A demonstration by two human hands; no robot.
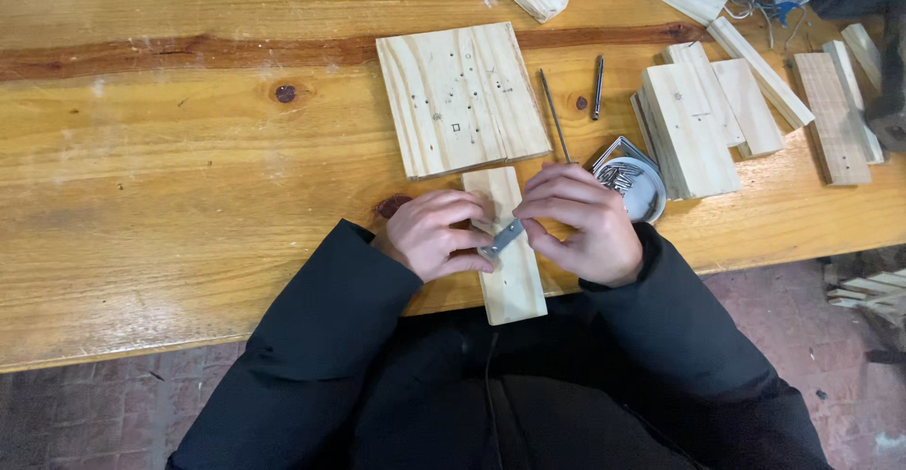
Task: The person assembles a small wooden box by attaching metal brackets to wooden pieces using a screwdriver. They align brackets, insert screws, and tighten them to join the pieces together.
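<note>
Both hands meet at the near edge of the long wooden bench. The left hand and the right hand are curled, and their fingertips pinch a small flat grey metal bracket between them. The bracket lies tilted on a narrow pale wood strip that sticks out over the near edge. A wide pale wood board with small holes touches the strip's far end. A round metal tin of nails sits just beside the right hand.
</note>
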